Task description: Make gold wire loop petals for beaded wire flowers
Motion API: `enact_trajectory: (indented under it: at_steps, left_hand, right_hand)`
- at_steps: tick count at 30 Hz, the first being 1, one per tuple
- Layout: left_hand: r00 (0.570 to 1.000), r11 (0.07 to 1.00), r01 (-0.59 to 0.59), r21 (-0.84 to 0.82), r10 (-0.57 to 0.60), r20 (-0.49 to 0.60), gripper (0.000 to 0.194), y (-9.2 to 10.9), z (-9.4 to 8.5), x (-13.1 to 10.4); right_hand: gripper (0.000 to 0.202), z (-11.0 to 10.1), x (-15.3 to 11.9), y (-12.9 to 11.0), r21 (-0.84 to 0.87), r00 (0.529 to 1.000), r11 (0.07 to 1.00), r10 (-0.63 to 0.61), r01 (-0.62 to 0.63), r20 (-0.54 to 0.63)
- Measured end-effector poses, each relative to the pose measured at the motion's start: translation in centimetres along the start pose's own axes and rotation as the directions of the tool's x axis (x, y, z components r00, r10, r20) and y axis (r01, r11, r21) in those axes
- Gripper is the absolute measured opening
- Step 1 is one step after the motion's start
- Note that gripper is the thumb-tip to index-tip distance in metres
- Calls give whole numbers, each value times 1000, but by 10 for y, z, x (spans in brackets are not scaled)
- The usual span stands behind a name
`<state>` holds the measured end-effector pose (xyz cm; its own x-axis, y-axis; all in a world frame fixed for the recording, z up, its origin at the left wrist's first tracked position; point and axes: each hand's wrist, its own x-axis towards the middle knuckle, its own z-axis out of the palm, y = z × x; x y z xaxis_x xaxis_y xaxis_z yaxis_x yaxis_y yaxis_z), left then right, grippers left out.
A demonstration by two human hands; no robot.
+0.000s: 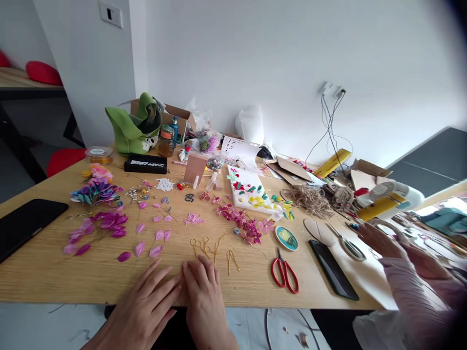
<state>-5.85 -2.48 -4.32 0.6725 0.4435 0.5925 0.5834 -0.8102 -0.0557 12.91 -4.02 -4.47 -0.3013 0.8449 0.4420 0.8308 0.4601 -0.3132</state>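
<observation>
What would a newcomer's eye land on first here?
Probably the green bag with a panda on it, at the table's back left, and the splayed pink and purple petals in front of it. Next, the red-handled scissors near the front edge, right of the two bare hands.

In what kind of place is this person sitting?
Probably a small craft workshop: handmade flower petals, red-handled scissors and a bundle of twine share one wooden table.
</observation>
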Motion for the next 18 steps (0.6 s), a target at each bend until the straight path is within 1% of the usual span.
enact_trajectory:
  at_steps: [2, 5, 8, 10, 12, 14, 18]
  left_hand:
    - [1000, 1000, -8, 1, 8, 5, 35, -1, 2, 0]
    - [1000, 1000, -1, -8, 1, 2, 35, -2, 2, 0]
    - [1000, 1000, 20, 2, -20, -2, 38, -2, 3, 0]
    - [999, 999, 38, 12, -38, -5, 40, -2, 4, -1]
    - [998, 998, 55, 11, -55, -7, 42, -2, 7, -1]
    - [997, 997, 75, 2, -75, -9, 43, -3, 9, -2]
    - [992, 992, 122, -18, -122, -11, 46, -4, 13, -5]
  right_hand:
    - [48, -4, 0, -1, 31, 999, 999, 45, -44, -16]
    - [54, -14, -4, 8, 22, 989, 995, 97, -95, -113]
    - [51, -27, -12, 32, -79, 960, 974, 191, -210, -205]
    - [48, -35, -19, 51, -156, 937, 943, 252, -294, -242]
    - [46, -41, -26, 65, -221, 928, 912, 297, -345, -225]
    - [44, -44, -32, 72, -268, 927, 892, 323, -365, -189]
    - [39, -46, -42, 69, -292, 930, 885, 327, -363, -167]
